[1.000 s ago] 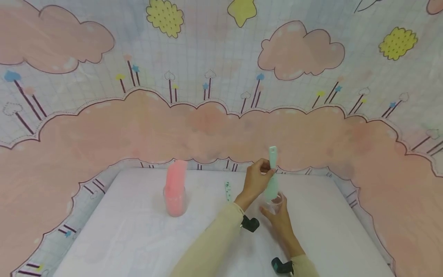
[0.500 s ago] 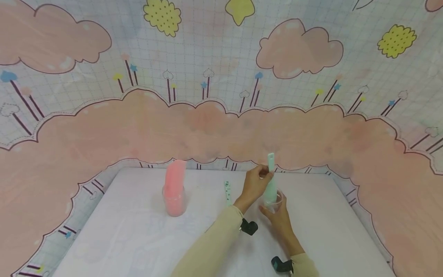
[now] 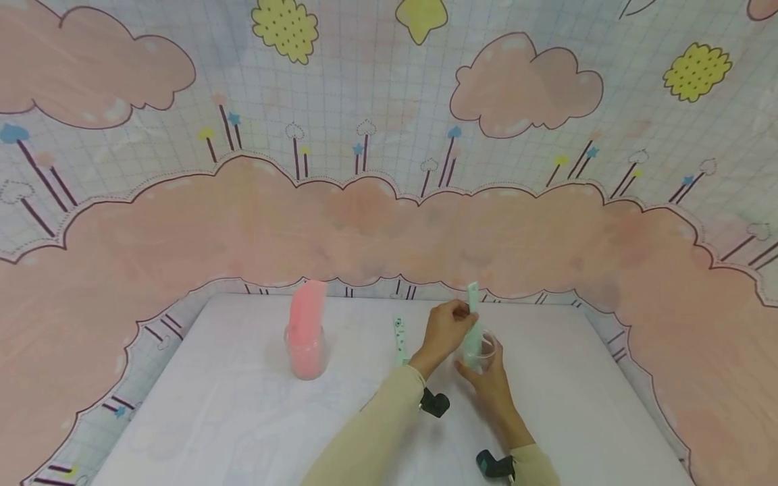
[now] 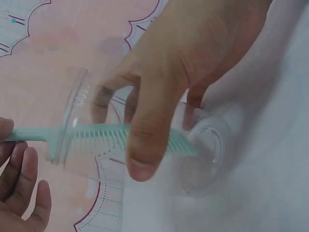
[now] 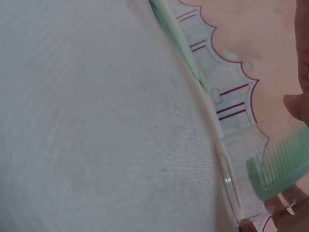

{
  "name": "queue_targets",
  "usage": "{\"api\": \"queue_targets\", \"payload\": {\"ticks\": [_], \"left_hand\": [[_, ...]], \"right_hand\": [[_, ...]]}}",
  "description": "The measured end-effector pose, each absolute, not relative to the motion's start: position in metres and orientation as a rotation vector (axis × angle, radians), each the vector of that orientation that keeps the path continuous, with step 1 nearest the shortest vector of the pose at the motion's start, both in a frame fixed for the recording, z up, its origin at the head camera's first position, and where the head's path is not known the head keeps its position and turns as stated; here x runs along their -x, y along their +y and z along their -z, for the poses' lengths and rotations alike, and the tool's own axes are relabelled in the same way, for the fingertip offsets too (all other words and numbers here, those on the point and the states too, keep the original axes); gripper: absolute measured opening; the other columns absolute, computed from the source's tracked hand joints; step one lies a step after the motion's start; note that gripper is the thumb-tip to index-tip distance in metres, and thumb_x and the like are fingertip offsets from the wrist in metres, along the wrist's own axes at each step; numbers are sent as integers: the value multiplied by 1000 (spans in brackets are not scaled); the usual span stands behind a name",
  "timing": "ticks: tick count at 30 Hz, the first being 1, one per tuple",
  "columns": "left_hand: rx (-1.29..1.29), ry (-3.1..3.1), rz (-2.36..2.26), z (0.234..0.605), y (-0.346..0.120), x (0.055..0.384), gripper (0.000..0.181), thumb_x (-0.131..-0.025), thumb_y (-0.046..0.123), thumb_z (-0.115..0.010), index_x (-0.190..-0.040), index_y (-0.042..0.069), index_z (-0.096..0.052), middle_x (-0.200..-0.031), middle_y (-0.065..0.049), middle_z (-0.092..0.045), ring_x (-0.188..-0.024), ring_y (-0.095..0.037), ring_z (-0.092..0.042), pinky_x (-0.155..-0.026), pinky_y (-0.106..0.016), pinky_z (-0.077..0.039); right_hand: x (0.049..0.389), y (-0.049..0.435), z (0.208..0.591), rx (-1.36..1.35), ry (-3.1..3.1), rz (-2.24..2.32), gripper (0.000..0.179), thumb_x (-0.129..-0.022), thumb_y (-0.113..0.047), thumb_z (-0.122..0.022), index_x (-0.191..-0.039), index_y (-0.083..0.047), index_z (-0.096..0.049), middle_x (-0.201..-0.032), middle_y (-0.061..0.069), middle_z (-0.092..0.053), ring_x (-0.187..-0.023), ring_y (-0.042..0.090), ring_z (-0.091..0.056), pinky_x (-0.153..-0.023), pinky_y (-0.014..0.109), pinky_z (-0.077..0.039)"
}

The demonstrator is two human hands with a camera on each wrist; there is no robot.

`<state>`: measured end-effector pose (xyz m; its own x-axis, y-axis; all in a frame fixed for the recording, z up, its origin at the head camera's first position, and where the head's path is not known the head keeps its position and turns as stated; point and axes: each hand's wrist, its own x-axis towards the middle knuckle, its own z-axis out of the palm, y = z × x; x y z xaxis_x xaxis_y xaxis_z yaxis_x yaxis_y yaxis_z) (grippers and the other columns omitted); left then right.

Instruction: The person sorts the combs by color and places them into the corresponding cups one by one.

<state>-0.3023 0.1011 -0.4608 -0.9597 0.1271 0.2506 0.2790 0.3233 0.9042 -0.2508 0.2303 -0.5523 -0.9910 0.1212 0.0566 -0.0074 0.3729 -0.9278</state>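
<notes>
My left hand (image 3: 442, 331) pinches the upper handle of a mint-green comb (image 3: 473, 341), which stands upright in a clear plastic cup (image 3: 488, 345). In the left wrist view, the comb's teeth (image 4: 96, 140) show through the cup wall, with the far end down near the base (image 4: 212, 154). The left fingers (image 4: 29, 176) grip the handle above the rim. Curled round the outside of the cup, my right hand (image 3: 491, 385) holds it on the white table, thumb on the near side. In the right wrist view, the toothed part of the comb (image 5: 280, 169) appears at the right.
Left of the hands, a clear cup (image 3: 296, 347) holds a flat pink object (image 3: 310, 304) that sticks out above the rim. Between them, a narrow light-green strip with dark marks (image 3: 399, 332) lies beside the left sleeve (image 3: 377, 418). A cloud-patterned cloth (image 3: 365, 229) rises behind the table.
My left hand and the green comb have moved down, so the comb sits deeper in the clear cup. The right hand and cup stay in place.
</notes>
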Motion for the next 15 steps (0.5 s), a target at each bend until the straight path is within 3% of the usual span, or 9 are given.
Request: {"api": "queue_targets", "payload": {"ticks": [7, 15], "left_hand": [[363, -2472, 1674, 469, 99, 303, 14, -90, 21, -70, -95, 8, -73, -85, -2, -71, -74, -4, -58, -68, -17, -50], [402, -2471, 1671, 475, 97, 306, 17, -91, 23, -69, -99, 8, -72, -88, -2, -72, -78, -5, -63, -73, -18, -52]], "right_hand": [[250, 229, 552, 95, -2497, -1717, 96, -83, -26, -79, -153, -15, -13, -150, 23, -34, -144, 42, -29, -116, 64, -22], [251, 231, 553, 83, -2493, -1704, 96, -84, -23, -79, -153, -14, -13, -149, 23, -36, -144, 43, -30, -117, 63, -22]]}}
